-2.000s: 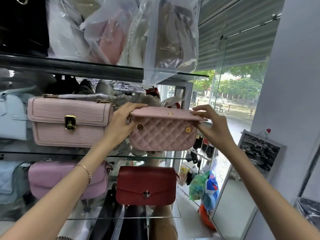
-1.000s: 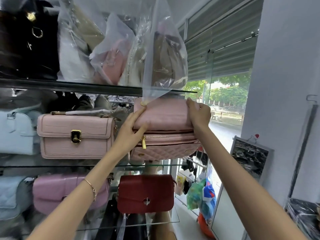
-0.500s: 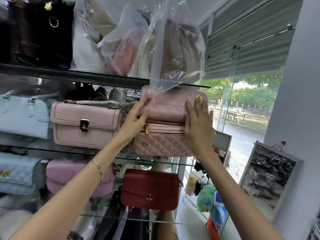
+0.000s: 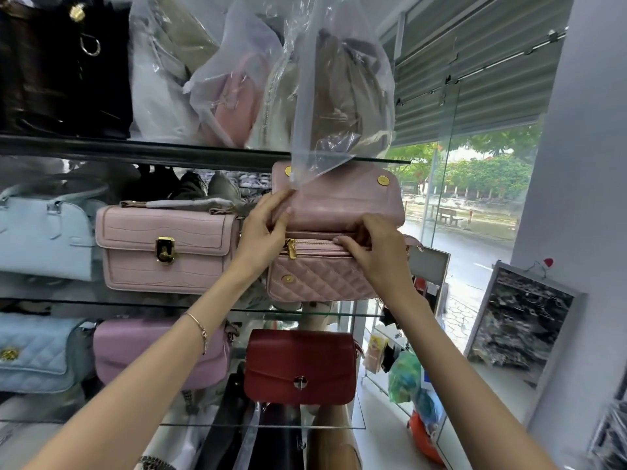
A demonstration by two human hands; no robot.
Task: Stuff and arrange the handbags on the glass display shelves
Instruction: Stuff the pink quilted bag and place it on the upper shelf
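Note:
A pink quilted handbag (image 4: 319,279) stands on the middle glass shelf (image 4: 359,313) at its right end, flap lifted upright so the two gold snaps face me. My left hand (image 4: 263,232) grips the left edge of the raised flap. My right hand (image 4: 369,247) lies over the top of the bag, fingertips curled into the opening just above the zipped front pocket. A gold zip pull hangs at the pocket's left end. What is inside the bag is hidden.
A pale pink clasp bag (image 4: 166,249) stands just left, a light blue bag (image 4: 44,235) beyond it. Below sit a red bag (image 4: 300,368), a mauve bag (image 4: 159,351) and a blue quilted bag (image 4: 34,354). Plastic-wrapped bags (image 4: 339,89) hang over the top shelf. Glass wall at right.
The flap went from half-lifted to fully upright. My right hand moved from the flap's right side down to the bag's opening, fingers curling in. My left hand stayed at the flap's left edge.

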